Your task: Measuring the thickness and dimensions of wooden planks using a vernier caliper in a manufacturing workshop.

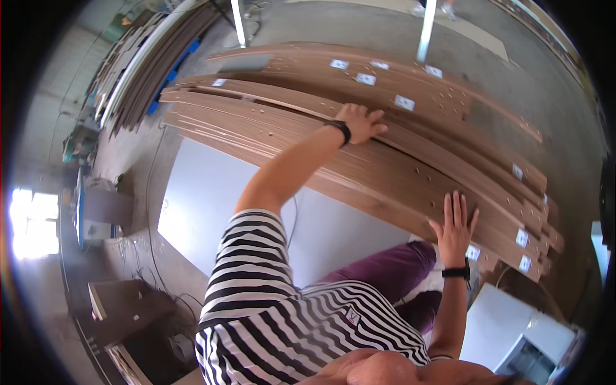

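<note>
Black and white stripes cover the shirt (pixel 250 269) of the person, who has a pale panel (pixel 199 186) and a stack of long boards (pixel 215 131) in front. The right hand (pixel 455 224) is nearer: it lies palm down, fingers spread and pointing away, on the wide brown board (pixel 385 170) at the front, and it seems to press without gripping. A flat palm is likely best here, so the wood does not slip or get scratched. The wide board lies across the person's front. Its long way goes from far left to near right, so one end points up and left, the other down and right; the lens makes it look bent. Farther off, the left hand (pixel 360 123) is half open with bent fingers over the edge of a narrow brown strip (pixel 289 97); it is hard to tell if it has hold of it. Those fingers would do best to go gently and mind pinches there. Past the strip, more brown boards (pixel 308 66) with white labels (pixel 366 79) lie about the same way.
</note>
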`<state>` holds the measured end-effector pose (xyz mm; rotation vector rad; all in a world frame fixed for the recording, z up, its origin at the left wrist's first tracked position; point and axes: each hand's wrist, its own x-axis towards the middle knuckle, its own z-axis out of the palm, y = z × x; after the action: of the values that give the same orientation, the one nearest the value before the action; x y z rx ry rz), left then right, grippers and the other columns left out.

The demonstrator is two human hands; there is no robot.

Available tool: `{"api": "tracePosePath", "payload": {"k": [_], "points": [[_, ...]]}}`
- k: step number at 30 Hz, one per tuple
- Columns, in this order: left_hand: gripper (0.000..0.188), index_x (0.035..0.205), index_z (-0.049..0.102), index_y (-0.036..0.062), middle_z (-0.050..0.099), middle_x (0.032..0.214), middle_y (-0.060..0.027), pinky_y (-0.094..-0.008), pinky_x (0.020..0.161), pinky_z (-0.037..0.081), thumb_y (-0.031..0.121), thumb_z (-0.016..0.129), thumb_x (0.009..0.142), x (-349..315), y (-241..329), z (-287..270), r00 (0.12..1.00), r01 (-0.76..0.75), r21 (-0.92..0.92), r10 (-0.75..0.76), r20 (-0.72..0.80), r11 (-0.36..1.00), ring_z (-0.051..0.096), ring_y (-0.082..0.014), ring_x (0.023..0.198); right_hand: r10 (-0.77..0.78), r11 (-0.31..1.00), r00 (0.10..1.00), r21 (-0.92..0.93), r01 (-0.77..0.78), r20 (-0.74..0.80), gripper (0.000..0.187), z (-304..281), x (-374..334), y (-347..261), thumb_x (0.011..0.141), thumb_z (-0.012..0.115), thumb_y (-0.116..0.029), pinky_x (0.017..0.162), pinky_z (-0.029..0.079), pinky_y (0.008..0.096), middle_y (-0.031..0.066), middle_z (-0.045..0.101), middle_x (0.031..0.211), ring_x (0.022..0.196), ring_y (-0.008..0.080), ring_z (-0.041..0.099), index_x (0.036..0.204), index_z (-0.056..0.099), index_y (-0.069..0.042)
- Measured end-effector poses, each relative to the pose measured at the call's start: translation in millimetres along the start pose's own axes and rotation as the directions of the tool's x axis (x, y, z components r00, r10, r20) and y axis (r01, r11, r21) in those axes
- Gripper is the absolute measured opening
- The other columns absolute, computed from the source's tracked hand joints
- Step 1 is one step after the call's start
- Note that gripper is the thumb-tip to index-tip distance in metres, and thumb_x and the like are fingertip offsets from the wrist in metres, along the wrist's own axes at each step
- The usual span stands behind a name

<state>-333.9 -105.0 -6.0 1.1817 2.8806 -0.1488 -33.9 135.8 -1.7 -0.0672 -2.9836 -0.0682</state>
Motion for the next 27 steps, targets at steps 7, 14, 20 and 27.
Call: {"api": "tracePosePath", "payload": {"k": [7, 14, 20, 27], "points": [[0.073, 0.146, 0.028, 0.0194, 0.024, 0.149, -0.0224, -0.0476, 0.113, 0.017, 0.066, 0.034, 0.09, -24.4, -32.0, 10.3, 0.993, 0.105, -0.135, -0.098, 0.058, 0.985, 0.02, -0.0384, 0.139, -0.022, 0.999, 0.998, 0.047, 0.025, -0.06, 0.071, 2.9, 15.4, -5.3, 0.083, 0.061, -0.042, 0.11, 0.018, 0.0584, 0.0043, 0.035, 0.147, 0.136, 0.0231, 0.032, 0.143, 0.034, -0.016], [0.078, 0.146, 0.028, 0.0123, 0.021, 0.151, -0.0236, -0.0513, 0.112, 0.016, 0.055, 0.054, 0.087, -123.2, -24.4, 18.7, 0.993, -0.118, -0.344, 0.104, -0.058, 0.932, 0.017, -0.0392, 0.14, 0.248, 0.956, 0.942, 0.211, -0.202, -0.225, 0.052, -8.3, -64.3, 24.3, 0.086, 0.062, -0.026, 0.109, 0.024, 0.0522, 0.0094, 0.049, 0.134, 0.126, 0.0275, 0.044, 0.132, 0.046, -0.008], [0.085, 0.147, 0.028, 0.0167, 0.023, 0.152, -0.0165, -0.0535, 0.11, 0.018, 0.049, 0.066, 0.079, -170.0, -12.9, 41.5, 0.948, -0.008, -0.071, -0.015, -0.319, 0.997, 0.021, -0.0384, 0.139, 0.576, 0.695, 0.817, 0.54, -0.475, -0.022, 0.036, 66.8, -176.1, 35.7, 0.082, 0.064, -0.016, 0.088, 0.046, 0.0427, 0.0221, 0.059, 0.11, 0.101, 0.0397, 0.056, 0.113, 0.056, 0.001], [0.097, 0.15, 0.012, 0.0289, 0.023, 0.153, -0.0134, -0.0594, 0.103, 0.032, 0.051, 0.07, 0.075, -133.5, 29.3, 17.4, 0.99, 0.098, 0.197, -0.075, -0.121, 0.975, 0.027, -0.0443, 0.134, 0.603, 0.557, 0.793, 0.666, -0.497, 0.088, 0.036, 77.1, -214.9, 17.1, 0.082, 0.063, -0.019, 0.09, 0.044, 0.0434, 0.0237, 0.06, 0.108, 0.101, 0.0411, 0.056, 0.11, 0.057, 0.003]]}}
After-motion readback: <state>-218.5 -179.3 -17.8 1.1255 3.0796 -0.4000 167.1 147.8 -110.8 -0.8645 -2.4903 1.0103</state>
